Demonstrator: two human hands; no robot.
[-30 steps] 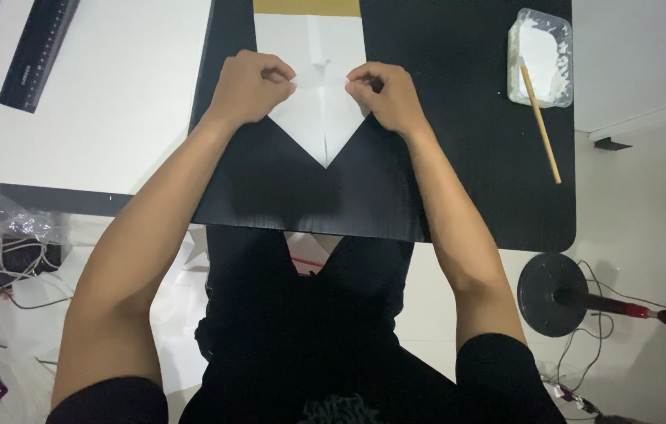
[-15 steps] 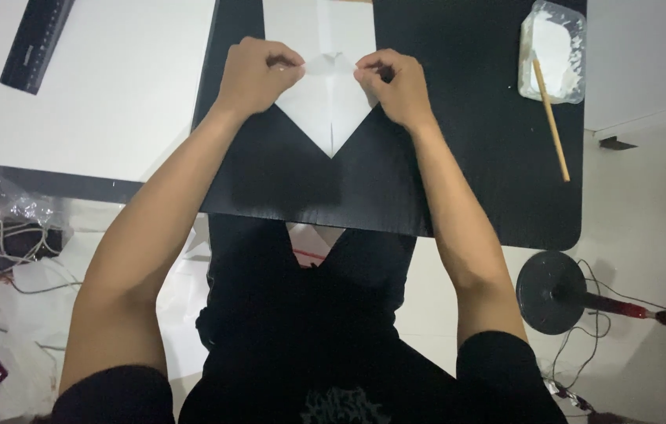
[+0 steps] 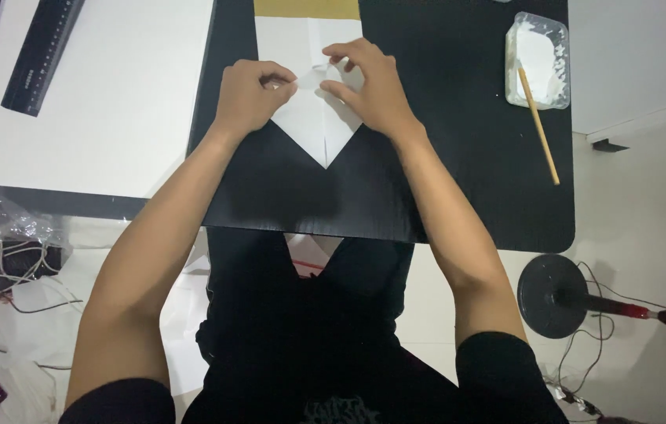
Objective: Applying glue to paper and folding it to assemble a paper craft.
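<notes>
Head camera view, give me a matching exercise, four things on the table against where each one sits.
1 white folded paper
2 black ruler
3 wooden stick
4 clear tub

A on the big white sheet, far left
B under both hands, point toward the person
C far right, holding white paste
D leaning out of the tub onto the black mat

Pairs: 1-B, 2-A, 3-D, 4-C
</notes>
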